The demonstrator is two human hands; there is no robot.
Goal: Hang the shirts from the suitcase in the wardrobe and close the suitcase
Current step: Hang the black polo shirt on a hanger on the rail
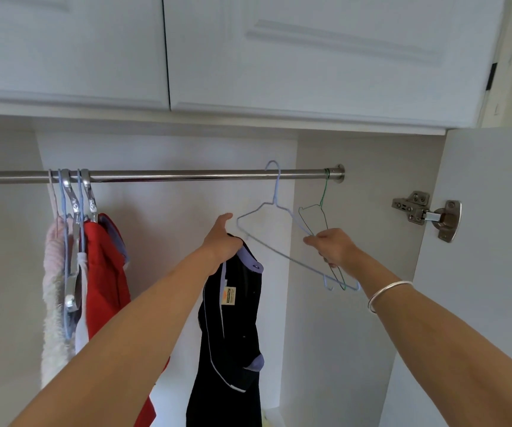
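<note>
My left hand grips a dark navy shirt by its collar, and the shirt hangs down inside the open wardrobe. My right hand pinches the lower bar of a pale blue wire hanger, whose hook sits over the steel rail. A green wire hanger hangs from the rail just to the right, partly behind my right hand. At the rail's left end hang a red shirt and a pale pink and white garment on hangers. The suitcase is out of view.
White upper cupboard doors are shut above the rail. The wardrobe door stands open on the right with a metal hinge. The rail's middle stretch carries no hangers. A silver bangle is on my right wrist.
</note>
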